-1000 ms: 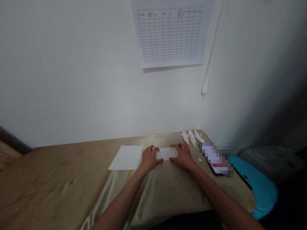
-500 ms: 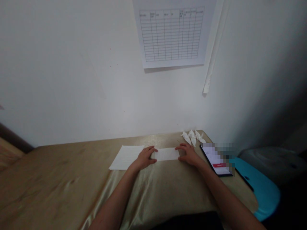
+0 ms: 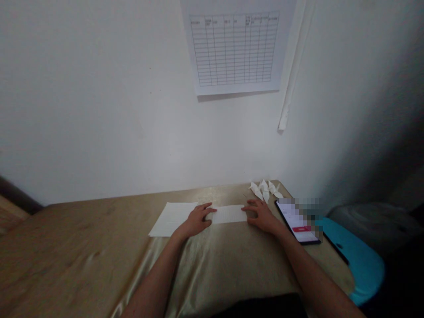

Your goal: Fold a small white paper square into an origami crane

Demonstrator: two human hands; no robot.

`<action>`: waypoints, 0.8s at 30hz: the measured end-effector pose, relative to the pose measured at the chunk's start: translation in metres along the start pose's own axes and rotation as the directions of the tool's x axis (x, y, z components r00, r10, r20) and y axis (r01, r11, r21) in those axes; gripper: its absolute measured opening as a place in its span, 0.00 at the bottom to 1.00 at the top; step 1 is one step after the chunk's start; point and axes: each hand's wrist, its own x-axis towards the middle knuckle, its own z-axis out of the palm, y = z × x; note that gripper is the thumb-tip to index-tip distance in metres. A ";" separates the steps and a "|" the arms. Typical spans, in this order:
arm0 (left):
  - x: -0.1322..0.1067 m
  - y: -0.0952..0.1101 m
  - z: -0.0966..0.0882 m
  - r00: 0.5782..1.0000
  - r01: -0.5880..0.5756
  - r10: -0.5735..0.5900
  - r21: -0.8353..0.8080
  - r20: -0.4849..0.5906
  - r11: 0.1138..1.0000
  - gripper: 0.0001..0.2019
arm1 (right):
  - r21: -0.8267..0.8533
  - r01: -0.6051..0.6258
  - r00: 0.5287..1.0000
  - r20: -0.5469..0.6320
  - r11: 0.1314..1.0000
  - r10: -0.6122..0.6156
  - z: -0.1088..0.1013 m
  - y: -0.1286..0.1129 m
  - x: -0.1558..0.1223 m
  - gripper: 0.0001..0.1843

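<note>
A small white lined sheet of paper (image 3: 229, 214) lies flat on the cloth-covered table between my hands. My left hand (image 3: 198, 219) touches its left end with outstretched fingers, which are apart. At the right end rest the fingertips of my right hand (image 3: 262, 216), its fingers also spread and curved. Neither hand grips anything. Partly under my left hand and wrist is a larger lined paper sheet (image 3: 165, 219). Behind my right hand, several small folded white paper figures (image 3: 264, 190) sit side by side.
A phone or tablet with a lit screen (image 3: 293, 221), partly blurred out, lies right of my right hand. A turquoise stool or chair (image 3: 367, 269) stands beyond the table's right edge. The table (image 3: 82, 256) meets a wall carrying a printed chart (image 3: 233, 53).
My left thumb and fingers have drawn slightly left along the paper's left end. My right hand stays almost in place. The whole view has shifted a little.
</note>
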 end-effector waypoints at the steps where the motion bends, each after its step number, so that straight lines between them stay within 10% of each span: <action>1: 0.000 0.001 0.001 1.000 0.001 -0.001 0.007 -0.008 1.000 0.26 | -0.010 0.018 1.000 0.001 1.000 -0.018 0.000 -0.003 -0.001 0.27; 24: 0.005 0.033 0.010 0.994 0.003 0.006 0.082 -0.109 0.997 0.23 | 0.026 0.214 0.977 -0.007 0.976 -0.214 0.007 -0.015 -0.003 0.31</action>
